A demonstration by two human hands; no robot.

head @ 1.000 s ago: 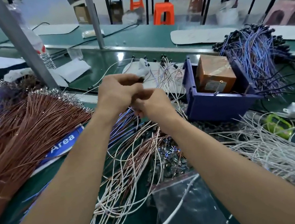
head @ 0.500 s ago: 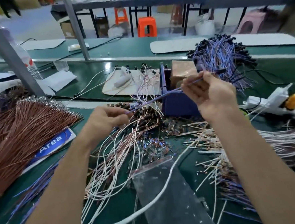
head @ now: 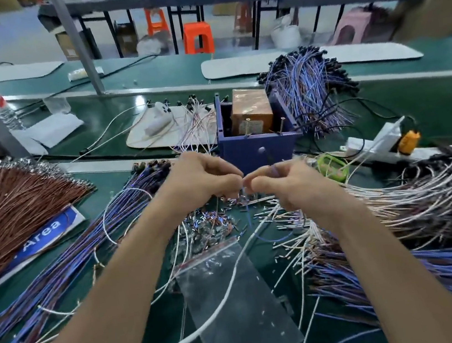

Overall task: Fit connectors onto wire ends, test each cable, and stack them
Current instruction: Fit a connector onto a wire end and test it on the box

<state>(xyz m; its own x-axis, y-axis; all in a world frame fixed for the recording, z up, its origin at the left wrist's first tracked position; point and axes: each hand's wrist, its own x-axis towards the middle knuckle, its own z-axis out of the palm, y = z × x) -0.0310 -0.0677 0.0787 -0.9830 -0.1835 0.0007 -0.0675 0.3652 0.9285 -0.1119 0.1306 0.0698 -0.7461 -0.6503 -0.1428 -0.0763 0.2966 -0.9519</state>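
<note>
The work surface is a green bench mat [head: 413,104] in an assembly hall, with further benches and orange stools behind it.

Stock, from largest to smallest:
- A fan-shaped bundle of brown wires [head: 7,213] lies at the far left.
- A sheaf of blue-violet wires [head: 67,269] lies beside it, and a pile of white and pink wires [head: 414,197] lies at the right.
- A stack of blue wires with black connector ends [head: 308,87] lies behind a square blue plastic box [head: 256,149], which holds a copper-coloured block [head: 252,109].
- A clear plastic zip bag [head: 237,300] lies in front of the person, its mouth facing a loose heap of small metal connectors [head: 209,227].

Both hands meet just above that heap.
- The left hand [head: 200,180] has its fingers curled and its thumb and forefinger pinched together at the meeting point.
- The right hand [head: 290,185] pinches a thin blue wire [head: 250,220], which crosses its forefinger and hangs down between the hands in a loop.
- Whether a connector sits between the fingertips is too small to tell.

Judged step: fitting a connector onto this wire end. Testing and stacking are not yet done for it.

The next move calls for aligning the wire end with the connector mouth and pushing straight in. The grip must be firm and close to the tip so that the thin wire does not buckle.
</note>
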